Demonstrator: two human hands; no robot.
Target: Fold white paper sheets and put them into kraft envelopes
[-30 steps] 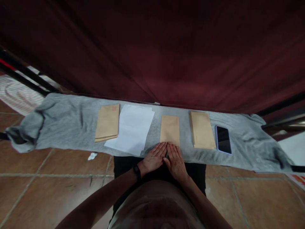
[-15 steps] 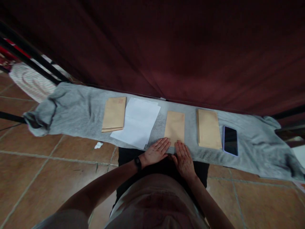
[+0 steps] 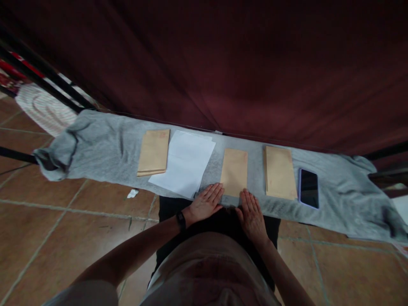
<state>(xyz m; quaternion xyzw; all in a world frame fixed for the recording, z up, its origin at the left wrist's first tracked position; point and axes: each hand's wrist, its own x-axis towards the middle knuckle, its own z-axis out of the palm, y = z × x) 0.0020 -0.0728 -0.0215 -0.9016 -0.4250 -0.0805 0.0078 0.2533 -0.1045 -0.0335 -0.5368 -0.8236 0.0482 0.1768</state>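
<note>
A single brown envelope lies flat on the grey cloth in front of me. My left hand rests palm down with straight fingers, its tips by the envelope's lower left corner. At the lower right corner, my right hand lies flat too, fingers stretched out. Neither hand grips anything. Left of the envelope are white paper sheets, partly under a small stack of brown envelopes. Another stack of brown envelopes sits to the right, beside a phone with a dark screen and a purple edge.
The grey cloth covers a long narrow surface, rumpled at both ends. Behind it hangs a dark red curtain. Black bars stand at the left. A white scrap lies on the tiled floor.
Both hands have slid outward, away from each other, toward the envelope's lower corners. More of its lower edge shows. The envelope itself has stayed in place.
</note>
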